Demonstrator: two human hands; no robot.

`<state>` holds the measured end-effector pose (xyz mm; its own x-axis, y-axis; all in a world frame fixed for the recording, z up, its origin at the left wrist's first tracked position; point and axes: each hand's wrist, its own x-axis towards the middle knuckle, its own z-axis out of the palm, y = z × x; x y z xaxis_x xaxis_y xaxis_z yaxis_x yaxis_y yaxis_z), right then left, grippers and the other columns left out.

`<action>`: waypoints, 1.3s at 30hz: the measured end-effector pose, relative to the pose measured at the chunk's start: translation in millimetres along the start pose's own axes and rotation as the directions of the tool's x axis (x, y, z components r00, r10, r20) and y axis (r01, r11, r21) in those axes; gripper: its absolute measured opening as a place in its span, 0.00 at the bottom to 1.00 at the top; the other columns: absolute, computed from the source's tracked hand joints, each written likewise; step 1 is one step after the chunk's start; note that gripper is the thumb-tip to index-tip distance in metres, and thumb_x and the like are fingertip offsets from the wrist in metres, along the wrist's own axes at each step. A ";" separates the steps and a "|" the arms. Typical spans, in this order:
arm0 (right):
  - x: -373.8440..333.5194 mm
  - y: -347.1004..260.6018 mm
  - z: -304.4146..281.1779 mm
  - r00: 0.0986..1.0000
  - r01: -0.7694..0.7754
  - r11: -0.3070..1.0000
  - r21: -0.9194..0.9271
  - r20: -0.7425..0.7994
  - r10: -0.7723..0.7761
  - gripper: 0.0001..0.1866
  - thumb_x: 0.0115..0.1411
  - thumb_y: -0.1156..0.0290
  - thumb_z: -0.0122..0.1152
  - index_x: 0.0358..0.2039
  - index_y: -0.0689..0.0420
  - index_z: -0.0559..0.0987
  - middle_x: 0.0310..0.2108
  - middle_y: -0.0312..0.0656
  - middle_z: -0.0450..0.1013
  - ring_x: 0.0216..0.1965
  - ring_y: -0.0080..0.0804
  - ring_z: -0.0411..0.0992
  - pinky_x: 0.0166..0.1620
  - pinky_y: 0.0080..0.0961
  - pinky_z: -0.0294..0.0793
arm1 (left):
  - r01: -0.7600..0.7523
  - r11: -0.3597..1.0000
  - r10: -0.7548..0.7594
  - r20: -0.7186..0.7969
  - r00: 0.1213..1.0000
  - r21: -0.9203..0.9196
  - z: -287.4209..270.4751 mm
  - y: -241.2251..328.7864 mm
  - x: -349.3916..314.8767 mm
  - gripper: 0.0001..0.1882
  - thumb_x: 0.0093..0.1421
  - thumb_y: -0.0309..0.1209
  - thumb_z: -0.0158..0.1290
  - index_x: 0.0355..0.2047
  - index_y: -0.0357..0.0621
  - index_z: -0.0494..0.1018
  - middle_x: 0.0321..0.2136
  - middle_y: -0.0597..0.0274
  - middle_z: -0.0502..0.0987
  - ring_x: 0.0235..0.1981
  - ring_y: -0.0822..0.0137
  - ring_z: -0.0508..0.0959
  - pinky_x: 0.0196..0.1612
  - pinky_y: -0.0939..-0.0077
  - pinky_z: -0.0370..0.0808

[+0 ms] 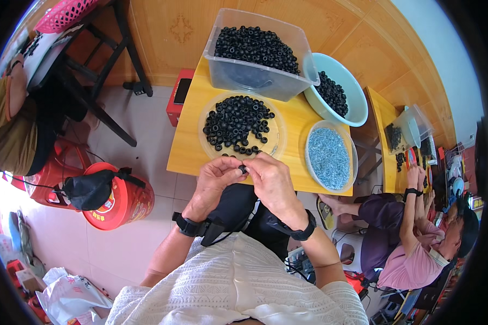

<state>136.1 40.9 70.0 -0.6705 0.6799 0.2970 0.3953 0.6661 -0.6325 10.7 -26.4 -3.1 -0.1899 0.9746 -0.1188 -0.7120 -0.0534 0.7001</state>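
Above the near edge of the yellow table (187, 146), my two hands meet fingertip to fingertip. Between them is one small black ring-shaped piece (243, 169). My left hand (214, 180) pinches it from the left, and my right hand (274, 183) is closed on it from the right; the fingers partly cover it. Just beyond my fingers, a shallow round clear tray (279, 127) holds a loose heap of similar black pieces (230, 120) with holes through them. An oval clear tub (354, 162) of tiny blue glittery bits (328, 158) stands to the right.
A deep clear bin (238, 76) and a light-blue bowl (357, 100) at the back hold more black pieces. Left of the table are a red box (173, 111) and a red bucket (141, 203) with a black bag (92, 189). Other people work at tables on both sides.
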 end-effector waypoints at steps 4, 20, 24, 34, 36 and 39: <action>-1.2 -3.4 3.2 0.999 -0.023 0.995 -0.098 0.040 0.027 0.06 0.46 0.82 0.54 0.27 0.62 0.75 0.25 0.48 0.69 0.27 0.49 0.71 0.30 0.38 0.71 | -0.062 0.995 0.065 -0.028 0.998 0.083 1.9 -5.3 0.2 0.07 0.53 0.18 0.52 0.34 0.35 0.72 0.31 0.60 0.76 0.34 0.72 0.77 0.40 0.79 0.75; 4.7 22.6 4.9 0.948 -0.318 0.922 0.220 0.057 0.313 0.07 0.45 0.80 0.54 0.27 0.65 0.77 0.21 0.54 0.72 0.22 0.45 0.73 0.28 0.32 0.71 | -0.189 0.937 0.234 -0.127 0.964 0.295 16.1 -14.6 0.9 0.08 0.53 0.17 0.52 0.34 0.36 0.70 0.30 0.66 0.74 0.33 0.78 0.74 0.39 0.87 0.70; 6.8 18.2 2.6 0.932 -0.363 0.905 0.222 0.093 0.351 0.04 0.46 0.80 0.54 0.22 0.66 0.76 0.20 0.54 0.72 0.22 0.46 0.73 0.28 0.34 0.71 | -0.218 0.927 0.267 -0.126 0.955 0.306 14.1 -16.8 2.6 0.08 0.53 0.17 0.52 0.34 0.36 0.70 0.30 0.65 0.74 0.33 0.78 0.74 0.39 0.87 0.70; -11.8 18.4 31.6 0.980 -0.139 0.989 -0.058 -0.152 0.129 0.05 0.46 0.83 0.52 0.27 0.65 0.72 0.25 0.51 0.69 0.25 0.46 0.71 0.29 0.35 0.70 | -0.233 0.884 0.321 -0.163 0.933 0.406 13.6 -25.5 7.8 0.09 0.51 0.15 0.52 0.34 0.35 0.70 0.29 0.65 0.75 0.31 0.78 0.74 0.37 0.87 0.71; -15.3 20.4 38.1 0.968 -0.151 0.988 0.015 -0.202 0.151 0.09 0.45 0.85 0.54 0.30 0.65 0.71 0.25 0.49 0.67 0.25 0.45 0.71 0.29 0.34 0.70 | -0.222 0.885 0.315 -0.176 0.932 0.408 15.5 -23.7 9.3 0.09 0.51 0.15 0.52 0.34 0.35 0.70 0.29 0.65 0.74 0.31 0.78 0.74 0.37 0.87 0.71; -18.6 24.7 44.5 0.958 -0.130 0.988 0.079 -0.245 0.145 0.12 0.44 0.85 0.56 0.32 0.64 0.71 0.25 0.48 0.66 0.26 0.43 0.70 0.28 0.32 0.69 | -0.192 0.915 0.278 -0.210 0.937 0.355 15.1 -25.1 10.2 0.09 0.51 0.15 0.52 0.34 0.35 0.70 0.29 0.65 0.74 0.30 0.78 0.74 0.37 0.87 0.71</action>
<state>130.4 31.0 17.1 -0.4312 0.8238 0.3681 0.4283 0.5459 -0.7201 36.8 -11.9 -11.2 -0.5177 0.8531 -0.0649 -0.3756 -0.1584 0.9132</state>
